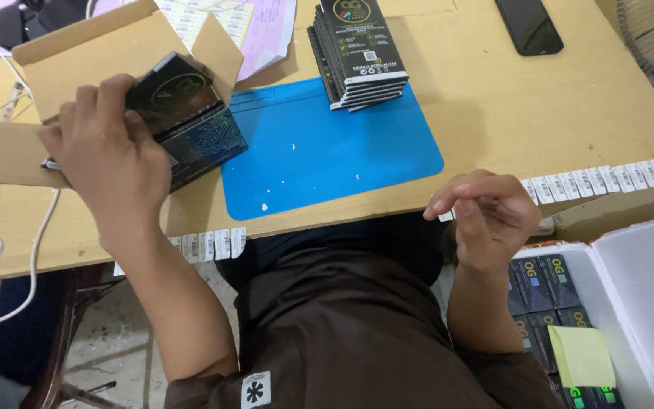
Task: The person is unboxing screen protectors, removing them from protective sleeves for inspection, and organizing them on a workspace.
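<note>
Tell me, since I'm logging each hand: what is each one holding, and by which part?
The left hand grips a stack of black boxes by its near end, at the cardboard carton. The right hand holds nothing visible.

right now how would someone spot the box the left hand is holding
Start at the blue mat on the wooden table; off its left edge stands an open cardboard carton. The left hand grips a black box there, alone, unlike the stacked black boxes.

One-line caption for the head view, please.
Left hand holds black boxes at an open cardboard carton; right hand hovers empty beside the blue mat.
</note>
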